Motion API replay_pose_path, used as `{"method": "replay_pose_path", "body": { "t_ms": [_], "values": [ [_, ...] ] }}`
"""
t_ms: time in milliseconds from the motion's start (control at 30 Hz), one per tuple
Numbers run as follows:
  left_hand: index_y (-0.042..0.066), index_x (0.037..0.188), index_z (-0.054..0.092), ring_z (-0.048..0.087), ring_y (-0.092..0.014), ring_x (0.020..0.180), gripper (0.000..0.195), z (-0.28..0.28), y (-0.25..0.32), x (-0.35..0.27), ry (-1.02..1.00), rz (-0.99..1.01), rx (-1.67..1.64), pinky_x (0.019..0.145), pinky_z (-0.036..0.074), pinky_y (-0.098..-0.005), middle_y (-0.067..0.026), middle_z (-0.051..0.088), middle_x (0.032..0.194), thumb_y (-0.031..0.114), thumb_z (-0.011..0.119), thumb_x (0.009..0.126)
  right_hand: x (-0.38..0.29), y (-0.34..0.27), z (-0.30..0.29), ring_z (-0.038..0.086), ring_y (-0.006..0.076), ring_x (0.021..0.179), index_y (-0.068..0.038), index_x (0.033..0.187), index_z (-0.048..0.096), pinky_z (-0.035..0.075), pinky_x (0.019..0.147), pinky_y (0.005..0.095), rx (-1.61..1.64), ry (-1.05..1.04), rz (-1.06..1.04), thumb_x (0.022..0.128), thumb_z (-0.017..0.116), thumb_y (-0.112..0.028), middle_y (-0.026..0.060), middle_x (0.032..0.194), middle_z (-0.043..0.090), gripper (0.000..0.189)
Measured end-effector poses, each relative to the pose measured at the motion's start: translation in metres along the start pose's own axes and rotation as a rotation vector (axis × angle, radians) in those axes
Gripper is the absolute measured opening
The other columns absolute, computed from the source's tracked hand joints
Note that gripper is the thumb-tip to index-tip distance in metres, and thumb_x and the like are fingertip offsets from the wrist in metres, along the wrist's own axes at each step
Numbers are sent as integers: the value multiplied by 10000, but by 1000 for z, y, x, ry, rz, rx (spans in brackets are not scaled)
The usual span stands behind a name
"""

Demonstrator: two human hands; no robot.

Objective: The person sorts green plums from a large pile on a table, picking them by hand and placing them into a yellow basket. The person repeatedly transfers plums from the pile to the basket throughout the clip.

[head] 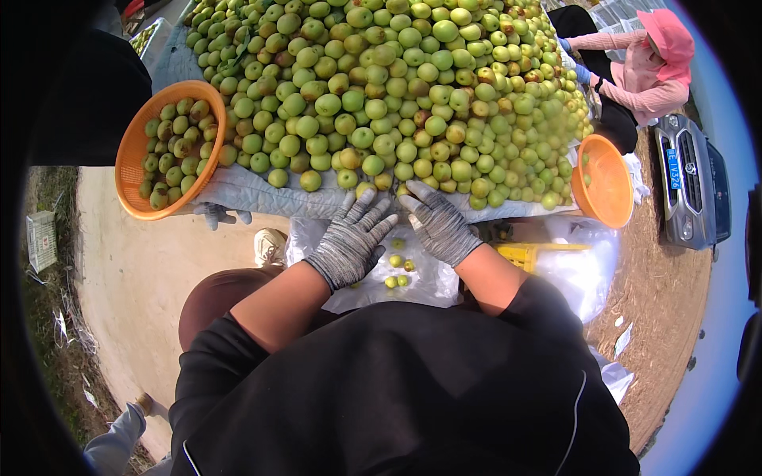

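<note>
A large heap of small round green fruits (369,107), apparently jujubes, some with brown patches, covers a padded pale-blue cloth (268,193). My left hand (352,241), in a grey knit glove, is spread palm down at the cloth's front edge, its fingertips by a fruit. My right hand (439,223), gloved alike, reaches over the same edge with bent fingers, close to another fruit; its palm is hidden. Beneath and between both hands, clear plastic sheeting (431,279) lines a receptacle, where several loose fruits (396,262) lie.
An orange plastic basket (128,157) of browned fruits stands left; another orange basket (610,184) tilts at right. Below that is a yellow crate (518,256) with plastic. A person in a pink hat (649,77) sits far right, near a parked vehicle (690,178). Another gloved hand (217,215) shows under the left basket.
</note>
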State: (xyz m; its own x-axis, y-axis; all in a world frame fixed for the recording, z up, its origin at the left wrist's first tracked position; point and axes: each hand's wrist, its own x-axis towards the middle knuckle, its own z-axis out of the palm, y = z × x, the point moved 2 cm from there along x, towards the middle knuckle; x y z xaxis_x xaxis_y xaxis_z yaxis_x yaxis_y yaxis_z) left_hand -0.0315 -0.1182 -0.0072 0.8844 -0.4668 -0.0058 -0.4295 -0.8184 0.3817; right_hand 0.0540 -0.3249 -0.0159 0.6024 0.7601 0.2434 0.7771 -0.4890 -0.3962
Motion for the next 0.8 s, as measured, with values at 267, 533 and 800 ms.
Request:
{"method": "replay_pose_path", "body": {
  "t_ms": [267, 533, 800],
  "values": [
    [85, 1394, 610, 414, -398, 1455, 548, -35, -49, -4, 411, -232, -96, 1228, 307, -534, -181, 530, 1503, 193, 739, 872, 106, 12, -19, 596, 383, 1239, -71, 1340, 605, 462, 1100, 480, 79, 238, 97, 953, 665, -153, 179, 1313, 640, 400],
    [120, 1592, 370, 333, -421, 1495, 854, -54, -94, -8, 396, -675, 11, 1225, 317, -516, -201, 450, 1558, 342, 775, 874, 124, -30, 5, 501, 337, 1321, -133, 1230, 724, 392, 1135, 476, -148, -57, -13, 880, 752, -415, 99, 1436, 560, 451],
    [73, 1554, 410, 440, -446, 1409, 849, -31, -60, -4, 343, -350, -111, 1214, 311, -539, -205, 502, 1501, 242, 799, 819, 70, -1, -5, 583, 361, 1217, -109, 1234, 698, 450, 1066, 503, -106, 36, 41, 871, 752, -400, 154, 1352, 612, 468]
  ]
}}
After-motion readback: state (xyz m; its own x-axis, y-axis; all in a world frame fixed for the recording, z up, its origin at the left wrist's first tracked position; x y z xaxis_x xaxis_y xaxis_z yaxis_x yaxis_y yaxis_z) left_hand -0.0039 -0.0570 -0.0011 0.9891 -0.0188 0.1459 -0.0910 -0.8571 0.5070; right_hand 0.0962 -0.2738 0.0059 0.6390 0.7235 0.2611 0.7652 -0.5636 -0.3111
